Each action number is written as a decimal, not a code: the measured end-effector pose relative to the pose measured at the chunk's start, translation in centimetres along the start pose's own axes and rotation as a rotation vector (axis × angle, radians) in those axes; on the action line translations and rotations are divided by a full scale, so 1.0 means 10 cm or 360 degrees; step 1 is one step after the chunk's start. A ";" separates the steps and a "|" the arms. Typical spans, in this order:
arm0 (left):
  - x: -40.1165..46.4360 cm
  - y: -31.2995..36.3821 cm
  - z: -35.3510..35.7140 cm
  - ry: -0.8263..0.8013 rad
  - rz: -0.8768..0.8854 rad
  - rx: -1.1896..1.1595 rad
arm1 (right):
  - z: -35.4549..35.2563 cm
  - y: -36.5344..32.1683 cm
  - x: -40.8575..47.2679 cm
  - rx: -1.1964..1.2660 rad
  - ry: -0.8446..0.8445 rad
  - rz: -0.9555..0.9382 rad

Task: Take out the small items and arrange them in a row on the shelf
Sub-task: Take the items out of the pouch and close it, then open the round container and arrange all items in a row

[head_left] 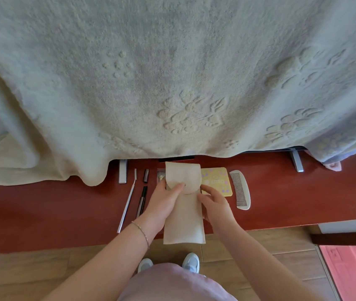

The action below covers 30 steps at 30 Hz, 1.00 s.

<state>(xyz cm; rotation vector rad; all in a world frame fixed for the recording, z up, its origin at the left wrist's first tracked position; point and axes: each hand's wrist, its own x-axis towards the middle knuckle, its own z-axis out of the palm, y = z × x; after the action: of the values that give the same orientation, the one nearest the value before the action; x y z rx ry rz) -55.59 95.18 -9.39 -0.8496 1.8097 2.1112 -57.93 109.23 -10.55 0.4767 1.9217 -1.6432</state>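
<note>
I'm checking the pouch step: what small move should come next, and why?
Probably set the beige pouch down at the end of the row. Its flap lies closed under the left hand and right hand, while the razor, pen, yellow card and comb already lie lined up on the red shelf.

Draped blanket (172, 83), pink mat (355, 272)

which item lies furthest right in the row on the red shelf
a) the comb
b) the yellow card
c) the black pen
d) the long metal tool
a) the comb lies to the right of the yellow card, while the long metal tool and the black pen lie left of the beige pouch held by both hands.
</note>
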 end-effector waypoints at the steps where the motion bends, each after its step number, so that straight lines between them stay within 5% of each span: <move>1: 0.02 0.01 0.04 0.0001 0.0030 0.0054 | -0.02 0.01 0.05 -0.0069 0.0027 0.0002; 8: 0.06 -0.15 0.13 -0.0104 0.0369 0.0718 | -0.14 0.06 0.34 -0.0082 0.0260 0.0066; 17: 0.00 -0.41 0.18 -0.0169 0.0765 0.1753 | -0.10 0.00 0.46 -0.0361 0.0206 -0.0121; 23: 0.00 -0.43 0.19 -0.0143 0.0784 0.2051 | -0.17 -0.07 0.34 -0.1044 0.0271 -0.0566; 30: 0.01 -0.02 0.11 -0.0084 0.1377 0.2372 | -0.41 0.05 0.01 -0.1780 0.0682 -0.1079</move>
<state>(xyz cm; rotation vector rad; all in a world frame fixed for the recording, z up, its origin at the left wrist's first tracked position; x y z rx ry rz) -55.88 96.30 -9.50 0.4378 3.0776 0.3595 -58.42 113.31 -10.60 -0.3524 3.1331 -0.4987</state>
